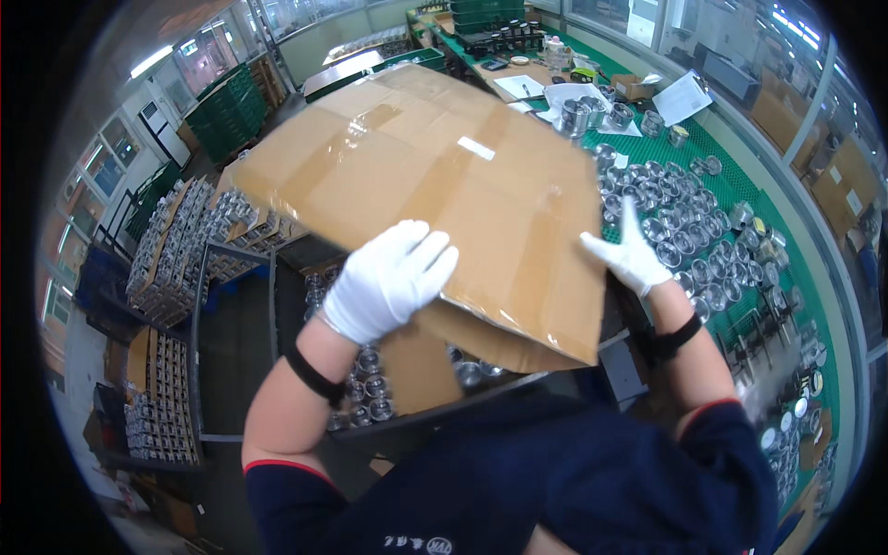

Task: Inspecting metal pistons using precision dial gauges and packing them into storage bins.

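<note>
A large brown cardboard sheet (pixel 416 157), creased and taped, is held tilted in front of me, and a folded flap hangs under its near edge. My white-gloved left hand (pixel 390 282) grips the sheet's near left edge, fingers over the top and thumb hidden. Beside the right edge, my gloved right hand (pixel 634 254) is open, thumb and fingers spread, with the thumb at the cardboard. Below the sheet, a dark-framed bin holds shiny round metal parts (pixel 370 384) and another cardboard piece (pixel 416 365). The sheet hides much of the bin.
At right, a green-topped bench (pixel 740 185) carries many metal cups and rings (pixel 684 217). Stacked metal parts (pixel 171 240) stand at left, near a dark metal frame (pixel 199 342). Green crates (pixel 227 111) are piled behind. Papers (pixel 683 97) lie on the bench's far end.
</note>
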`<state>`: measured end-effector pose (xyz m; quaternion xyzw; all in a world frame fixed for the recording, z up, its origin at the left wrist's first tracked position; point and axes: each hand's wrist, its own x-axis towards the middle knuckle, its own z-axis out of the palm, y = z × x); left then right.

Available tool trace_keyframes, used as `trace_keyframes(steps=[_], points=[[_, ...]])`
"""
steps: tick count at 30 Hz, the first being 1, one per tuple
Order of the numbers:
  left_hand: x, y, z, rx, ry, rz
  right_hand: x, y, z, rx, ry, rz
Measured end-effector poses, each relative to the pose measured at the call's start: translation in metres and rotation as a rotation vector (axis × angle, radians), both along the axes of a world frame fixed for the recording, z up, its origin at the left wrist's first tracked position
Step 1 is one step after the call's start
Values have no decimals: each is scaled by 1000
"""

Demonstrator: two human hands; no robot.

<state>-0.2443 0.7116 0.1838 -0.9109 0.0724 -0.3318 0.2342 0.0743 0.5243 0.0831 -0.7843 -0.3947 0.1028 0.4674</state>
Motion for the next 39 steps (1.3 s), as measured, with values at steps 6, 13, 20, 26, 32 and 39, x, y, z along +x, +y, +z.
trace_keyframes(steps=[6,13,20,26,32,39], points=[[15,24,17,66,177,128,-151,38,57,-308,-489,439],[24,-3,46,-29,-380,149,-107,101,31,221,-530,228],[-20,-40,-105,-2260,-2,603,-101,83,72,662,603,162],[-44,1,-103,-1975,-370,-1075,-124,65,82,769,957,425],[-58,30,-54,-2396,-650,-1321,-156,67,56,536,1200,477],[-58,36,-21,-2025,-825,-348,-117,83,-16,-337,640,359]])
